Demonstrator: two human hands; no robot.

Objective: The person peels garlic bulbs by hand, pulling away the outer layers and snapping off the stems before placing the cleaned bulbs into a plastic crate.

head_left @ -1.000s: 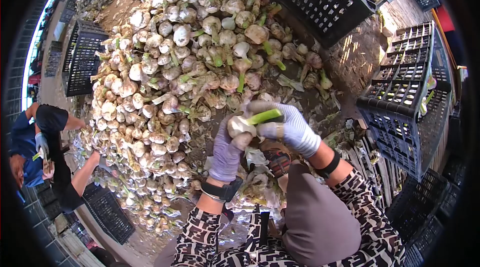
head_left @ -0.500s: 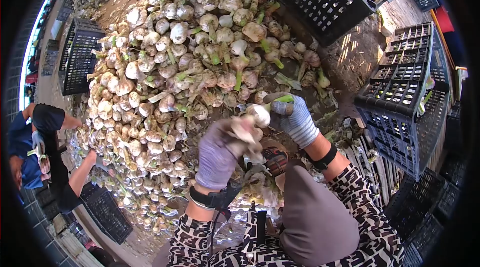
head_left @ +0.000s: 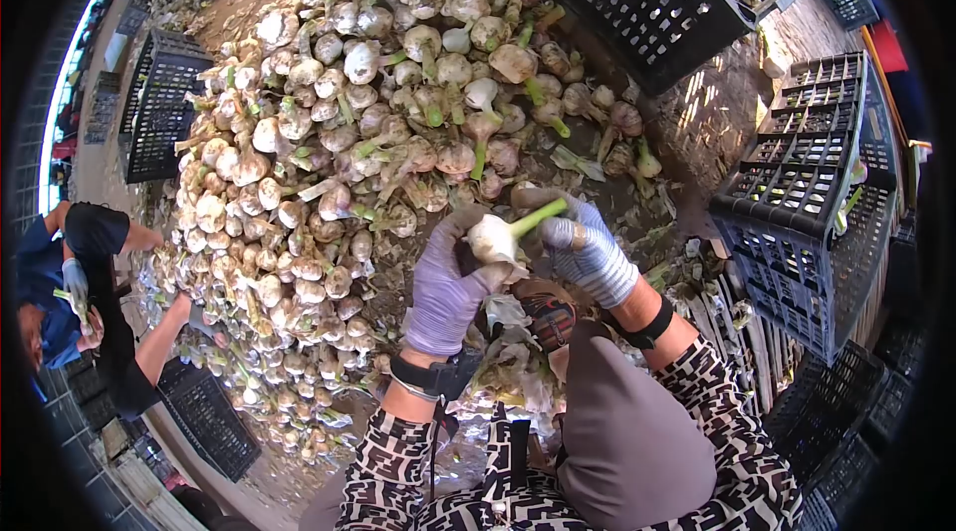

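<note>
Left hand (head_left: 448, 287): in a purple knit glove, fingers curled shut around the round white garlic bulb (head_left: 492, 236).
Right hand (head_left: 583, 247): in a pale ribbed glove, pinched on the bulb's smooth green stalk (head_left: 539, 217).
Bulb: papery, held between both hands, just above the lap.
Heap (head_left: 339, 153): knobbly, dirt-streaked garlic, piled ahead.
Crates (head_left: 807, 203): black plastic lattice, right and beyond.
</note>
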